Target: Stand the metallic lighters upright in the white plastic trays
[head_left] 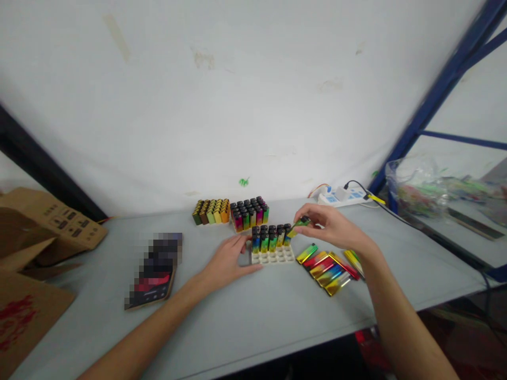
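My left hand (225,263) curves around the left end of a white tray (273,258) with rows of round-edged holes, its thumb at the front and fingers at the back corner. Black-topped lighters (272,240) in shiny blue, green and yellow stand upright in the tray's back rows; the front holes show bare. Between thumb and fingers, my right hand (327,226) pinches a lighter (292,232), tilted, over the tray's right end. Below that hand, a loose pile of shiny multicoloured lighters (327,269) lies flat on the table.
Behind the tray stand a block of black-topped lighters (250,214) and a block of gold-topped ones (212,212). A phone (156,274) lies left, near cardboard boxes (51,227). A power strip (344,196) with cables sits against the wall; a plastic bag (420,184) is at right.
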Demonstrator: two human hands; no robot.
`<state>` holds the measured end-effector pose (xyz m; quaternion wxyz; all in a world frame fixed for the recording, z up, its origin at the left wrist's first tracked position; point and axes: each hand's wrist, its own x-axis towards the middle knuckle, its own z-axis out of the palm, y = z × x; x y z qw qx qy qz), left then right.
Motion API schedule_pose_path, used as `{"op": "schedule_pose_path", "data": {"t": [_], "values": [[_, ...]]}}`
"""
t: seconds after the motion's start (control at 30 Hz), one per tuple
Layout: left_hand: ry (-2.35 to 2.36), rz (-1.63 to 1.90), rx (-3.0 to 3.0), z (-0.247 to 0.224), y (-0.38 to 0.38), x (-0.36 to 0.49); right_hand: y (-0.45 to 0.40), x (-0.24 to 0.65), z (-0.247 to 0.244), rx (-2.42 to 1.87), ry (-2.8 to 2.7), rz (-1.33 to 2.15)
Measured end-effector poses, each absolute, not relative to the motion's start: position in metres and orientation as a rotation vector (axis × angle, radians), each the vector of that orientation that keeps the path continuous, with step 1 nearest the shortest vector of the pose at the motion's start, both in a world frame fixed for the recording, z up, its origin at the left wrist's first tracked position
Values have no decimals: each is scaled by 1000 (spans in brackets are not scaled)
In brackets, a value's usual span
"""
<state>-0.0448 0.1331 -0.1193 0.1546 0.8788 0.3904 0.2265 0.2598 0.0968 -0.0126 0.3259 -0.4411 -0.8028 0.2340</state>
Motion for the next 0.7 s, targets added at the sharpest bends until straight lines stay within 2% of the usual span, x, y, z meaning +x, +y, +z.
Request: {"op": "schedule_pose_path", "data": {"t": [0.17, 0.4, 0.7], "values": [[1118, 673, 2521, -120, 132, -44, 107, 237, -22, -1176, -2235, 663], [1118, 652, 2519, -117, 131, -43, 113, 231, -39, -1233, -2232, 452], [1102, 642, 2530, -115, 130, -43, 105, 236, -52, -1106, -2237, 317]]}}
